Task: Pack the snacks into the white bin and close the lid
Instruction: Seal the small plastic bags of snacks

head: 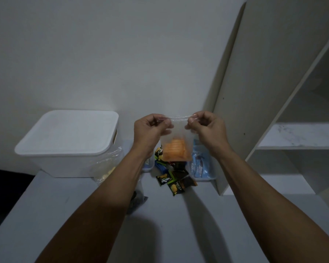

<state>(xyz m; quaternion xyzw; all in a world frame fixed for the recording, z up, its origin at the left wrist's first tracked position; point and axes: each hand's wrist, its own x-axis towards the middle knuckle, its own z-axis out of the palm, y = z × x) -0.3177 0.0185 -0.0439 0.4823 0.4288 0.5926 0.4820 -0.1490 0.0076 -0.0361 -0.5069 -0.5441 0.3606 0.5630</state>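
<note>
At left of the frame, the white bin (pixel 65 149) sits on the counter (pixel 160 234), lid (pixel 68 131) on. At centre, the left hand (pixel 150 130) and right hand (pixel 205 128) each have a closed grip pinching the top edge of a clear bag (pixel 176 147) of orange snacks, above the dark snack packets (pixel 171 179).

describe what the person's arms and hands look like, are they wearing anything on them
Both forearms are bare up to the frame edge: no sleeves show. The left hand and the right hand are bare too, with no gloves. No watch, bracelet or ring is visible on either one.
</note>
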